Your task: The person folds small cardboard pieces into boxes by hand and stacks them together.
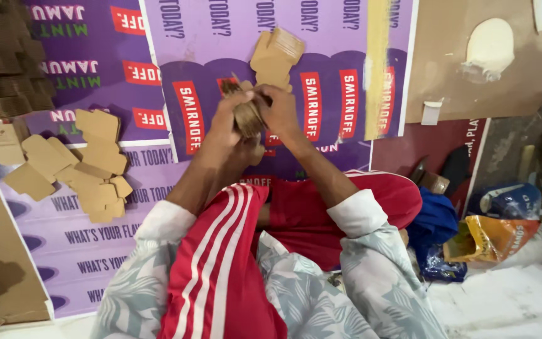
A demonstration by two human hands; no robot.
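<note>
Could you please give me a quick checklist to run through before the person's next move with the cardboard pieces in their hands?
1. Both hands on the bundle: left hand and right hand grip the cardboard bundle: ok.
2. Bundle edges aligned: hidden by fingers: cannot tell.
3. Finished stack ahead, apart from the hands: ok.
4. Loose flat cut-outs lie to the left, overlapping and scattered: not ok.
5. Printed purple sheets lie flat under the work: ok.

Both hands (255, 116) hide most of the cardboard bundle (247, 118).
</note>
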